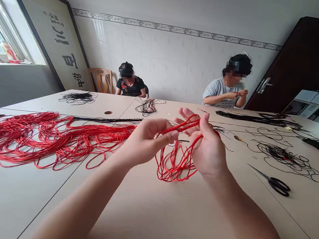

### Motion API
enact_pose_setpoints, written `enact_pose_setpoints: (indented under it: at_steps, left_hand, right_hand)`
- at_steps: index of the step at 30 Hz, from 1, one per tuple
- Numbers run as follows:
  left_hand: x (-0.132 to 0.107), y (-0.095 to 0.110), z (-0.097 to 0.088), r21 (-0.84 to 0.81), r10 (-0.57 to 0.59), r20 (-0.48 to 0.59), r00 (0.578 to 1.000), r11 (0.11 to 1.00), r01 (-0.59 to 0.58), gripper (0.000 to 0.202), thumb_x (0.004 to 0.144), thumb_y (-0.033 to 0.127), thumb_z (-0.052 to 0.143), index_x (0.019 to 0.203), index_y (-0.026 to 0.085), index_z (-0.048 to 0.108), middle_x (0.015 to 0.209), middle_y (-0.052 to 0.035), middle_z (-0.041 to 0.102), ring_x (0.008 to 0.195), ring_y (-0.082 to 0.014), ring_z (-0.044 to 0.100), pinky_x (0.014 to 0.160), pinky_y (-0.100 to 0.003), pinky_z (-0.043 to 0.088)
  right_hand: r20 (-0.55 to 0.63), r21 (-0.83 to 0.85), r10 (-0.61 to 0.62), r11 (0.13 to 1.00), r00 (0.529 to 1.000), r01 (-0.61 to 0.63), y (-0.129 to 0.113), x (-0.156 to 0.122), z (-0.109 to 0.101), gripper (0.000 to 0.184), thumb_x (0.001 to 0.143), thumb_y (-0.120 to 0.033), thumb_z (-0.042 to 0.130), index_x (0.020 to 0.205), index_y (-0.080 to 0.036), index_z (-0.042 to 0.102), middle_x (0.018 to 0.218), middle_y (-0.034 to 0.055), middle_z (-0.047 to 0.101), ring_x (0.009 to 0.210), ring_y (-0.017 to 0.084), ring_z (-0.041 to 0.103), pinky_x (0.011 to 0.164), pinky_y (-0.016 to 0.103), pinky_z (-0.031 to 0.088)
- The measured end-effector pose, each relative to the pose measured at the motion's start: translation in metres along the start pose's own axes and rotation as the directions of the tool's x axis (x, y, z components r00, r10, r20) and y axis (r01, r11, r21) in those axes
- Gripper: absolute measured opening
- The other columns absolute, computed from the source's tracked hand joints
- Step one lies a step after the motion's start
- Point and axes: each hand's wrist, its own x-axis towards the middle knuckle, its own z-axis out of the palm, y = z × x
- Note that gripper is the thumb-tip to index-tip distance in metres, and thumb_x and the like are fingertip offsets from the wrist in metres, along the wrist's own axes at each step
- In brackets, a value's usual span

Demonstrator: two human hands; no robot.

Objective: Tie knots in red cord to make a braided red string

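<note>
Above the middle of the table, a red braided cord (182,127) runs between my two hands. My left hand (153,138) pinches it between thumb and forefinger. My right hand (209,145) has its fingers stretched away from me and its thumb raised, with the cord passing between thumb and fingers and a braided part lying against the palm. Below the hands hangs a bundle of loose red cord loops (175,167), low over the table. The fingers of my right hand partly hide behind the cord.
Red cord hanks (60,139) spread over the left side. Black scissors (278,185) lie at the right, points leftward, near tangled black cord (284,153). More black cord (256,119) lies behind. Two people sit across the table (149,217).
</note>
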Motion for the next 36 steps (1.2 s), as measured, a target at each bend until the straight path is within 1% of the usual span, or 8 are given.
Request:
enact_pose_setpoints:
  at_steps: [5,12,20,26,29,31,33,36]
  left_hand:
    - [0.002,0.0,-0.001,0.0,-0.016,0.007,1.0,1.0,0.016,0.026,0.079,0.036,0.061,0.067,0.014,0.056,0.053,0.0049,0.042,0.045,-0.0039,0.029,0.044,-0.02,0.021]
    - [0.001,-0.001,-0.004,-0.14,-0.009,0.048,0.999,0.99,0.016,0.022,0.082,0.031,0.058,0.07,0.013,0.06,0.066,-0.0003,0.056,0.063,-0.0084,0.047,0.058,-0.022,0.032]
    - [-0.002,0.003,-0.006,-0.436,-0.022,0.1,0.995,0.898,0.064,0.029,0.087,0.029,0.05,0.065,0.012,0.059,0.059,-0.0001,0.053,0.06,-0.0082,0.049,0.064,-0.023,0.036]
    - [-0.004,0.004,-0.007,-0.493,-0.039,0.105,0.994,0.866,0.086,0.03,0.087,0.029,0.051,0.063,0.012,0.058,0.053,0.0026,0.044,0.056,-0.0063,0.047,0.057,-0.02,0.034]
    - [-0.005,0.006,-0.008,-0.51,-0.029,0.105,0.994,0.856,0.079,0.029,0.087,0.027,0.05,0.064,0.012,0.058,0.055,0.0024,0.044,0.056,-0.006,0.046,0.056,-0.02,0.033]
    - [-0.007,0.007,-0.008,-0.524,-0.016,0.115,0.993,0.848,0.074,0.028,0.087,0.026,0.05,0.064,0.012,0.058,0.056,0.0022,0.045,0.056,-0.006,0.046,0.056,-0.02,0.034]
    - [-0.008,0.008,-0.007,-0.536,0.0,0.133,0.991,0.841,0.072,0.027,0.087,0.025,0.05,0.066,0.012,0.058,0.058,0.0017,0.045,0.058,-0.0066,0.046,0.058,-0.02,0.034]
    - [-0.009,0.009,-0.007,-0.549,0.01,0.164,0.986,0.831,0.083,0.026,0.088,0.024,0.049,0.067,0.012,0.059,0.06,0.0005,0.047,0.061,-0.0075,0.045,0.061,-0.021,0.035]
  right_hand:
    - [0.046,-0.018,0.008,1.0,0.999,-0.007,0.001,0.005,-0.008,0.04,0.088,-0.055,0.041,0.104,-0.029,0.065,0.117,0.0006,0.061,0.111,0.025,0.055,0.095,0.045,0.038]
    - [0.018,-0.087,-0.003,0.996,1.0,0.005,-0.005,0.0,-0.002,0.042,0.087,-0.055,0.042,0.106,-0.026,0.065,0.117,0.0026,0.061,0.11,0.024,0.055,0.093,0.041,0.041]
    - [0.197,-0.25,0.127,0.965,0.972,-0.076,-0.016,-0.003,-0.007,0.061,0.086,-0.065,0.031,0.084,-0.018,0.07,0.088,0.0083,0.067,0.078,0.019,0.064,0.063,0.028,0.048]
    - [0.244,-0.327,0.072,0.945,0.967,0.012,-0.031,-0.005,-0.019,0.061,0.089,-0.058,0.035,0.05,-0.015,0.055,0.049,0.0024,0.049,0.042,0.009,0.047,0.039,0.023,0.033]
    - [0.251,-0.286,-0.095,0.943,0.963,0.168,-0.039,-0.009,-0.021,0.053,0.09,-0.05,0.041,0.051,-0.016,0.051,0.048,-0.0011,0.041,0.036,0.005,0.033,0.036,0.023,0.02]
    - [0.211,-0.348,-0.283,0.873,0.936,0.342,-0.043,-0.013,-0.021,0.037,0.087,-0.042,0.052,0.061,-0.017,0.058,0.055,-0.002,0.042,0.039,0.004,0.029,0.037,0.023,0.019]
    - [0.202,-0.51,-0.445,0.713,0.873,0.481,-0.045,-0.017,-0.02,0.012,0.079,-0.032,0.064,0.076,-0.02,0.065,0.07,-0.001,0.049,0.043,0.003,0.03,0.04,0.023,0.022]
    - [0.302,-0.696,-0.493,0.471,0.816,0.543,-0.044,-0.019,-0.018,0.021,0.072,-0.023,0.071,0.093,-0.024,0.067,0.093,0.0008,0.054,0.045,0.002,0.031,0.043,0.024,0.028]
